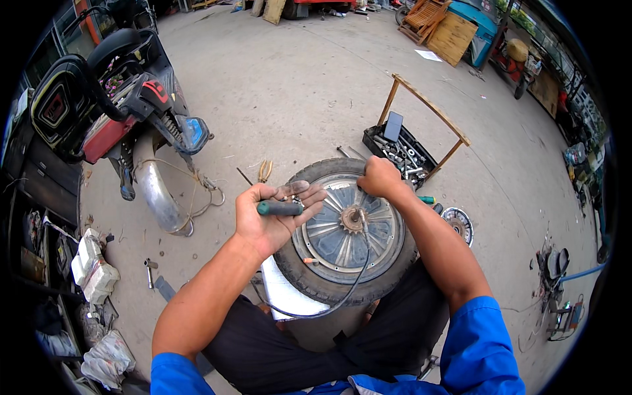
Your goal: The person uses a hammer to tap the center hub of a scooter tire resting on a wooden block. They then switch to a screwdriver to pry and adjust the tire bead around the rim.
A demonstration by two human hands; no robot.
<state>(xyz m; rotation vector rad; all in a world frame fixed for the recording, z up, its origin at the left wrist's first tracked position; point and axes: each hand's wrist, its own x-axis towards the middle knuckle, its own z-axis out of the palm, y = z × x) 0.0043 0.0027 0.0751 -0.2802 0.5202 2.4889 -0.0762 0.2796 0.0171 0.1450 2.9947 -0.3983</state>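
My left hand (257, 227) is turned palm up above the left side of a wheel, with a green-and-black tool handle (280, 208) and small metal pieces (296, 197) in its palm. My right hand (378, 176) is closed at the far right part of the hub cover (336, 257), its fingertips hidden. The black tire (296, 270) lies flat over my lap, around the metal cover, sprocket (350, 220) and central axle, with a cable (365, 253) curving from the axle. A white pad (276, 276) shows under its left side.
A tool tray (428, 155) with sockets and a wooden handle stands at back right. Pliers (265, 171) lie beyond my left hand, a metal ring (461, 224) at right. A partly stripped scooter (125, 112) stands at left, near a socket wrench (150, 273).
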